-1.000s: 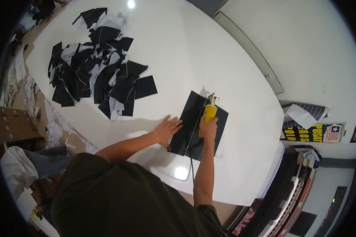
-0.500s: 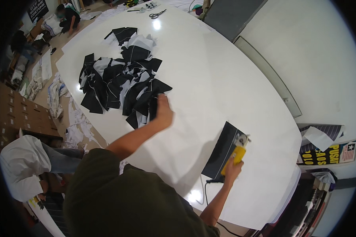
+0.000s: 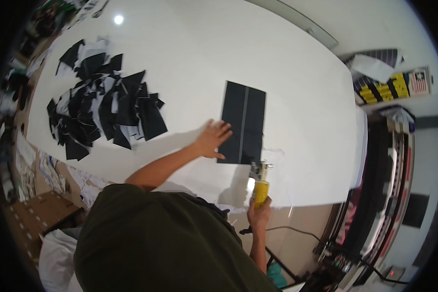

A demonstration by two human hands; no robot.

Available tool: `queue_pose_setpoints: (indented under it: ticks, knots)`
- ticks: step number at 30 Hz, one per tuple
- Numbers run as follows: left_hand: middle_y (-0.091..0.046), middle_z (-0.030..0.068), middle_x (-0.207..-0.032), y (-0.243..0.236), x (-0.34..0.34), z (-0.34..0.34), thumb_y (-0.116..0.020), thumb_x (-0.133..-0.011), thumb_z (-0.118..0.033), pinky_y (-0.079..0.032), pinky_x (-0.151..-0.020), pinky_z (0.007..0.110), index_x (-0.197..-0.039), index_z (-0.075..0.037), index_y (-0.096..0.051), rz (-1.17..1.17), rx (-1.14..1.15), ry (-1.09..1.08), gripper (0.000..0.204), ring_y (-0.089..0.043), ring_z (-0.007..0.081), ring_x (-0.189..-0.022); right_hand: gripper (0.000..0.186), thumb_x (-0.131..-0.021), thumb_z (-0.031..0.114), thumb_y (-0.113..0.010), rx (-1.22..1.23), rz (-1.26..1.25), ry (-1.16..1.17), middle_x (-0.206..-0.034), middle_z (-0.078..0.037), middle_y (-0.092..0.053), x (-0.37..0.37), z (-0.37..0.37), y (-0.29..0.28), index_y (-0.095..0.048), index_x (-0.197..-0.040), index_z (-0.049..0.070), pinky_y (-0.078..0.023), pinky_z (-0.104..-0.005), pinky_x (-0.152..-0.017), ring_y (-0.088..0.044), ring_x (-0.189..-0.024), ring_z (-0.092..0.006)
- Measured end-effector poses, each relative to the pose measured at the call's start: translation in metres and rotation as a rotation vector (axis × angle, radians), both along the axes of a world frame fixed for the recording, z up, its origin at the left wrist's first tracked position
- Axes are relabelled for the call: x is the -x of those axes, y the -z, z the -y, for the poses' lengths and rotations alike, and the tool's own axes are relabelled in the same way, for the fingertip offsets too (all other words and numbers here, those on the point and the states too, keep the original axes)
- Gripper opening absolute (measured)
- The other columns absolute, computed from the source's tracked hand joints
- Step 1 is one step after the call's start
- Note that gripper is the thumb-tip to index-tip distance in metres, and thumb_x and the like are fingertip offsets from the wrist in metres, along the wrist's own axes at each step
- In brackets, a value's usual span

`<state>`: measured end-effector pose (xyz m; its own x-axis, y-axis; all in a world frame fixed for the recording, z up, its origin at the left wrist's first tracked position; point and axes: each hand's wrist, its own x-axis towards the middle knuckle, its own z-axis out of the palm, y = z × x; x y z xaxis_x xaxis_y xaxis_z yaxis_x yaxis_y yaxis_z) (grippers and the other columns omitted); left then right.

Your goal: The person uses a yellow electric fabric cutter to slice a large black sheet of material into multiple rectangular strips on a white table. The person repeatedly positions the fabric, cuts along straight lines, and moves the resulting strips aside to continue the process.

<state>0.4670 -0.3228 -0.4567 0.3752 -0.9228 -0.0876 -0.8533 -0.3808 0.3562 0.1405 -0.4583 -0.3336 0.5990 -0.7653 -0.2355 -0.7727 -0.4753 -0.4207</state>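
Observation:
A dark rectangular fabric piece [image 3: 244, 114] with a pale line down its length lies flat on the white table. My left hand [image 3: 213, 139] rests with fingers spread at its lower left edge, holding nothing. In my right hand [image 3: 259, 211] is a yellow corded electric fabric cutter [image 3: 261, 189], gripped by its body. The cutter's metal head is at the fabric's near right corner; whether the blade is touching cannot be made out. Left of my left hand spreads a heap of cut black and pale fabric pieces [image 3: 126, 100].
The white table [image 3: 190, 48] has a rounded edge near my body. A dark power cord [image 3: 297, 228] runs from the cutter toward the right. Rolls of material [image 3: 374, 194] stand at the right, a cardboard box [image 3: 41, 214] at the lower left. Cloth scraps [image 3: 53, 170] litter the floor.
My left hand has left the heap and come right to the dark fabric. The cutter has moved off the fabric's upper part to its near corner. The view has turned rightward.

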Motion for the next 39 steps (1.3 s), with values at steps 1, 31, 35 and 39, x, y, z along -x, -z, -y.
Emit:
queue_pose_setpoints:
  ticks: [1, 31, 35, 39]
  knots:
    - [-0.017, 0.0186, -0.174, 0.002, -0.002, -0.014, -0.070, -0.079, -0.075, -0.007, -0.126, 0.068, -0.165, -0.009, -0.031, 0.021, -0.017, 0.000, 0.115, -0.011, 0.0407, -0.161, 0.053, -0.095, 0.029, -0.073, 0.009, 0.022, -0.059, -0.101, -0.034, -0.069, 0.007, -0.010, -0.003, -0.049, -0.129, -0.003, -0.055, -0.0567, -0.078, -0.068, -0.092, -0.0549]
    - [-0.015, 0.0192, -0.174, -0.022, 0.000, -0.040, -0.078, -0.066, -0.080, -0.005, -0.128, 0.063, -0.165, -0.002, -0.022, 0.016, -0.117, -0.025, 0.138, -0.010, 0.0380, -0.162, 0.047, -0.095, 0.024, -0.074, -0.038, 0.059, -0.214, -0.096, -0.036, -0.063, -0.050, -0.039, 0.024, -0.043, -0.116, -0.004, -0.053, -0.0586, -0.073, -0.064, -0.087, -0.0573]
    - [-0.016, 0.0188, -0.174, -0.017, 0.001, -0.040, -0.079, -0.065, -0.079, -0.007, -0.128, 0.063, -0.165, -0.001, -0.025, 0.033, -0.092, -0.028, 0.137, -0.011, 0.0376, -0.161, 0.045, -0.095, 0.023, -0.073, -0.045, 0.063, -0.208, -0.095, -0.037, -0.064, -0.070, -0.031, 0.025, -0.043, -0.113, -0.005, -0.053, -0.0592, -0.074, -0.064, -0.087, -0.0590]
    - [-0.016, 0.0189, -0.174, -0.018, 0.001, -0.040, -0.079, -0.066, -0.078, -0.007, -0.128, 0.063, -0.164, -0.001, -0.026, 0.030, -0.089, -0.033, 0.136, -0.012, 0.0375, -0.161, 0.043, -0.096, 0.024, -0.070, -0.094, 0.041, -0.191, -0.106, -0.037, -0.065, -0.095, -0.026, 0.016, -0.045, -0.116, -0.004, -0.055, -0.0569, -0.080, -0.066, -0.094, -0.0554]
